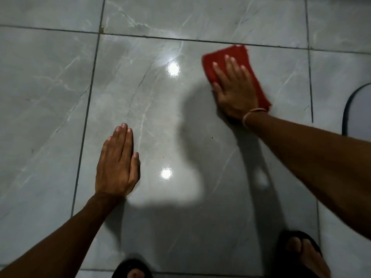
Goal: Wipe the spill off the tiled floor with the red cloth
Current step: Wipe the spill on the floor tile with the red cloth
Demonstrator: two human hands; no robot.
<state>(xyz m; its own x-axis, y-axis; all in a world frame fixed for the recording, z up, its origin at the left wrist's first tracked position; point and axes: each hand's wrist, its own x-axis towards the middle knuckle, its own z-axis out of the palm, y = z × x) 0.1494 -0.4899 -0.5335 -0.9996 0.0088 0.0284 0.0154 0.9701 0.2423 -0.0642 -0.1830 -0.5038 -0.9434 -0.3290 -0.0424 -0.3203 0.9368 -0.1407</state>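
The red cloth lies folded on the grey tiled floor at the upper right of the middle tile. My right hand presses flat on top of it, fingers spread, a thin band on the wrist. My left hand rests flat on the same tile at the lower left, fingers together, holding nothing. The tile between the hands is glossy, with two bright light reflections; I cannot make out a distinct spill.
My two feet in black sandals stand at the bottom edge. A pale object with a dark curved rim sits at the right edge. Dark grout lines frame the tile.
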